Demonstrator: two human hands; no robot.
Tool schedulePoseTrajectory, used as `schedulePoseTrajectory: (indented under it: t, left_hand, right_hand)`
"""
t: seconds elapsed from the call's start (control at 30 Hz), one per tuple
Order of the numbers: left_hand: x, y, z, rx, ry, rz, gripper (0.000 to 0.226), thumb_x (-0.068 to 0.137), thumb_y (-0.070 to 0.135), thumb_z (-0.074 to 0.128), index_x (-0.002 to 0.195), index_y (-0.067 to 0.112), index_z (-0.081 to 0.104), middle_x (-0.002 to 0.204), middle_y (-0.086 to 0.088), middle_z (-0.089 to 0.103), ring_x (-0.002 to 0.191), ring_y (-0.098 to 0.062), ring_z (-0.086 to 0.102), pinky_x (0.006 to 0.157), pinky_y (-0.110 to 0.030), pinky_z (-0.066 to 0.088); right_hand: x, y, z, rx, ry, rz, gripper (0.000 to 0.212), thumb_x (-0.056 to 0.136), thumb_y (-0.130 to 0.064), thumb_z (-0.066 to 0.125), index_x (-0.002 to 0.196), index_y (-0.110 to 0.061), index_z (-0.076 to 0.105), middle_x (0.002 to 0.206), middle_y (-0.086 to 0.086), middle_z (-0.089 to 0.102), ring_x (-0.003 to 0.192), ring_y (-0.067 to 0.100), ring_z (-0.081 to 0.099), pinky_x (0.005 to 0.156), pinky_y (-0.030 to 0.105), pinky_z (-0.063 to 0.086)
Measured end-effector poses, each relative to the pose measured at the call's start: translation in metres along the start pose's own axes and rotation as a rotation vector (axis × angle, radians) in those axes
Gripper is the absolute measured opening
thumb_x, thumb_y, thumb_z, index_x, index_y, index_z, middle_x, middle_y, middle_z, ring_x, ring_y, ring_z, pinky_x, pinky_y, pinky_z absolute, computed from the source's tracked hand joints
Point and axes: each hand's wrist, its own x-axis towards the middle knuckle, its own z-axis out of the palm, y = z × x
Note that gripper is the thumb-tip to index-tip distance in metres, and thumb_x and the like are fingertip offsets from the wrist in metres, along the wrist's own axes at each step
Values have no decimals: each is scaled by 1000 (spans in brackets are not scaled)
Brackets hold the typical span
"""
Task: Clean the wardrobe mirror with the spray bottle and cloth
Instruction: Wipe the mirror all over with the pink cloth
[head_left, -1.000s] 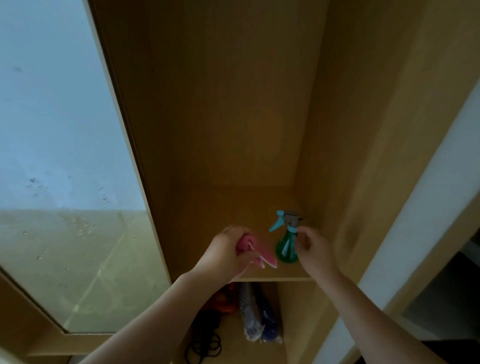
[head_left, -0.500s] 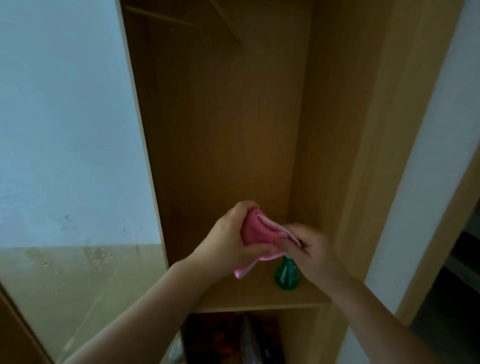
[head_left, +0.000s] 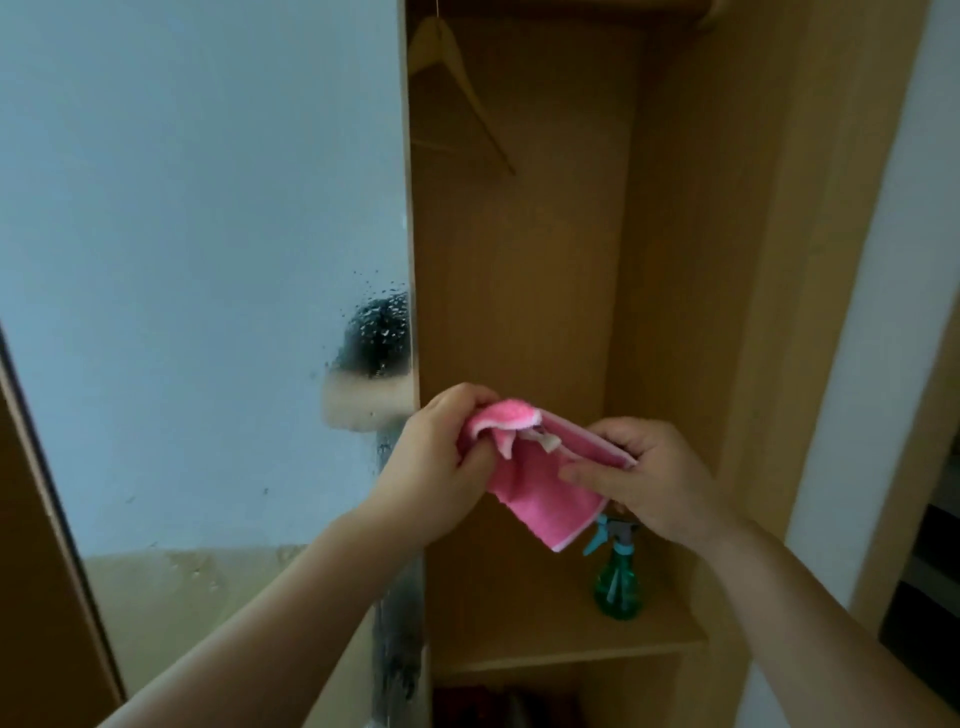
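Nearest, both hands hold the pink cloth (head_left: 540, 493) stretched between them in front of the open wardrobe: the left hand (head_left: 441, 462) has its fingers curled round the bunched end, the right hand (head_left: 654, 478) pinches the opposite edge between thumb and fingers. Just beyond and below the right hand, the green spray bottle (head_left: 618, 587) stands upright on the wooden shelf (head_left: 519, 639), with no hand on it. To the left, the mirror (head_left: 208, 260) carries droplets (head_left: 379, 322) near its right edge, so spraying looks done; no wiped patch shows, and the whole wipe seems left. Far up, a hanger (head_left: 452, 78) hangs inside
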Motion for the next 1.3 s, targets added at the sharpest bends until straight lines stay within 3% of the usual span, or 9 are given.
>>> schedulePoseTrajectory:
  t: [0.13,0.37,0.47,0.57,0.67,0.83,0.93,1.1,1.3]
  left_hand:
    - [2,-5,-48,-80,34,19,18,94,23,56,84,38,56,70,16,62,53,-3,56,43,-14,43]
    - [1,-26,-121,-12,115,38,12,89,28,55,79,35,54,73,14,62,53,-6,54,42,-21,42]
    - [6,-23,-144,40,149,78,25,87,19,57,71,38,52,74,19,61,56,0,54,46,-12,41]
    - [14,-17,-166,71,158,72,28,85,21,61,67,40,54,71,29,61,60,7,56,48,-6,39]
    - [27,-13,-188,154,177,82,19,82,28,63,64,34,60,66,26,62,61,6,57,46,-9,38]
    - [60,0,-214,200,192,59,7,85,37,63,91,36,67,77,17,66,66,0,62,55,-22,51]
    - [73,6,-221,303,174,55,14,83,25,65,83,39,65,78,18,67,64,4,60,51,-17,45]
    - [72,3,-227,433,97,83,14,78,28,67,78,41,64,72,27,59,64,14,55,46,-5,33]
    - [79,-17,-257,489,70,215,14,80,46,65,86,33,66,88,22,63,79,5,56,68,-14,44]
  right_hand:
    - [8,-28,24,-128,19,58,11,81,-31,70,83,-42,71,72,-11,68,56,0,59,51,11,44]
    - [31,-73,72,-411,310,84,18,89,-20,66,87,-38,69,82,-11,68,78,-1,64,63,14,50]
    - [45,-95,81,-667,365,73,11,91,-28,63,90,-30,73,75,-9,65,70,7,61,62,26,50]
    - [64,-117,82,-852,379,104,29,92,-42,56,73,-28,72,57,-8,62,50,5,56,46,23,43]
    - [86,-137,76,-773,442,129,40,95,-41,54,61,-23,67,49,-1,60,42,10,56,45,21,39]
    - [131,-169,80,-261,568,-28,19,96,-23,57,91,-34,71,70,-8,73,61,10,70,47,18,51]
    - [155,-174,88,-302,645,-144,20,96,-21,56,100,-35,70,84,-8,72,69,11,69,56,24,58]
    - [186,-177,108,-443,763,-211,39,99,-20,52,138,-19,52,136,-2,58,103,12,65,84,29,58]
    - [219,-184,124,-603,865,-265,39,102,-31,44,140,-25,49,84,-7,66,66,4,59,56,15,46]
